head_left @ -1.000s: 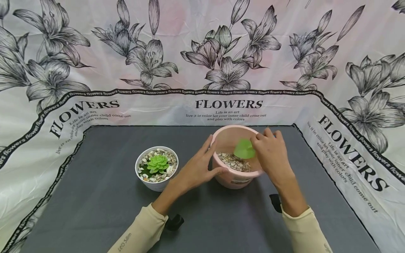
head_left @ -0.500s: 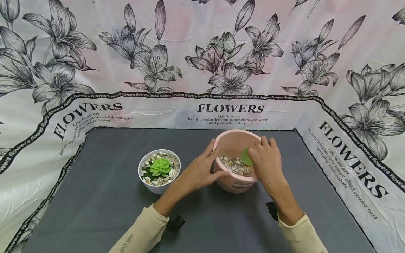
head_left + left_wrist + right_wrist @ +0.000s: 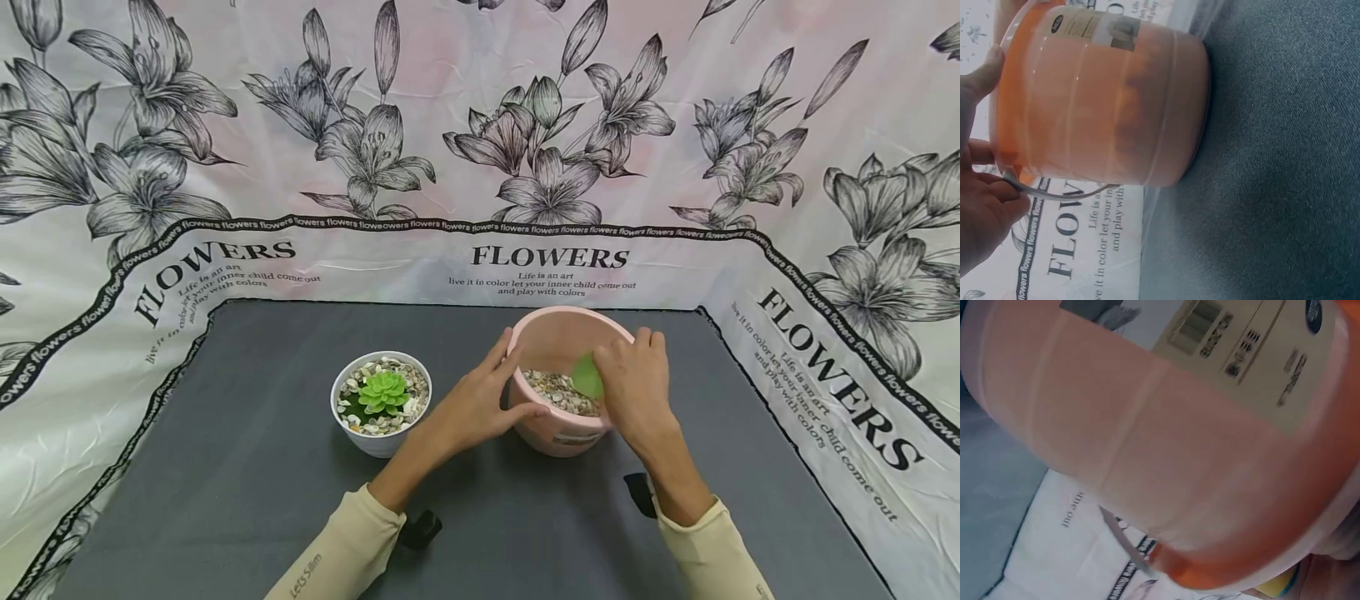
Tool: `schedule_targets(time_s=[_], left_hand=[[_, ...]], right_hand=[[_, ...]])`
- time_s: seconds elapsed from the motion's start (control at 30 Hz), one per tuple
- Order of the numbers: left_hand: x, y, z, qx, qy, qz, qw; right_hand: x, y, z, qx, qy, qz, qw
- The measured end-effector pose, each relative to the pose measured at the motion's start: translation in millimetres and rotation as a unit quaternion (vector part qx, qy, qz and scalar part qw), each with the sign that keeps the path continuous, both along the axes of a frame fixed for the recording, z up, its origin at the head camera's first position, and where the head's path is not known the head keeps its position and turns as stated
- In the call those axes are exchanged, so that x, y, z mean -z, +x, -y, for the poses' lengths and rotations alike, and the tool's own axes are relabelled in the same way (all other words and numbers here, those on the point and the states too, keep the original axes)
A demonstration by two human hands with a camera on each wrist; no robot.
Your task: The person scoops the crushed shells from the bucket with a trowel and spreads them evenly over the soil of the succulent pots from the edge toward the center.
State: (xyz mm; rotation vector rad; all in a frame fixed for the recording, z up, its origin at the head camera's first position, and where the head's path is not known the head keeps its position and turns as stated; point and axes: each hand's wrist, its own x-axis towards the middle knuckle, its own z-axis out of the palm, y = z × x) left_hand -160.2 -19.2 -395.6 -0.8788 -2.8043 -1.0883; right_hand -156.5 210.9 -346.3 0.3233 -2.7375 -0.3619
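In the head view, a pink bucket (image 3: 558, 433) stands upright with a layer of small pebbles (image 3: 558, 392) on its bottom. The left hand (image 3: 480, 396) holds the bucket at its left side, thumb toward the front and fingers at the rim. The left wrist view shows those fingers curled by the rim and the grey bail handle (image 3: 1063, 196). Over the bucket's right rim, the right hand (image 3: 637, 379) grips what looks like a small trowel (image 3: 587, 377). Its green blade dips toward the pebbles; the fist covers most of the handle.
Left of the bucket stands a white pot (image 3: 381, 442) with a green succulent (image 3: 383, 392) among pebbles. Both rest on a grey cloth (image 3: 255, 467). A flower-printed sheet (image 3: 420, 192) rises behind and along both sides.
The right hand has shifted lower and toward the bucket's middle, then slightly back right, and less green blade shows. The left hand keeps its hold on the bucket. The head view has tilted slightly.
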Motion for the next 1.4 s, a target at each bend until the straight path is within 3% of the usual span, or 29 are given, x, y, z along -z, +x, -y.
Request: schedule_targets(time_s=[0.3,0.5,0.77,1.03,1.4], left_hand=[[0.2,-0.2,-0.6,-0.001,0.006,0.002,1.0000],[-0.1,-0.4,-2.4,-0.001,0.009,0.003,1.0000],[1.1,0.8,-0.8,-0.011,0.013,0.008,0.9998],[0.2,2.2,1.5,-0.019,0.009,-0.005,0.9998],[1.3,2.5,6.7,-0.025,0.021,0.001,0.9995]], right_hand=[[6.6,-11.6,-12,-0.049,-0.126,0.017,0.9907],[13.0,-19.6,-21,-0.068,-0.207,0.021,0.9758],[18.2,-23.0,-23,-0.081,-0.246,0.022,0.9657],[5.8,-17.1,-22,-0.046,-0.291,0.049,0.9542],[-18.6,0.8,-26,0.006,-0.370,0.090,0.9245]])
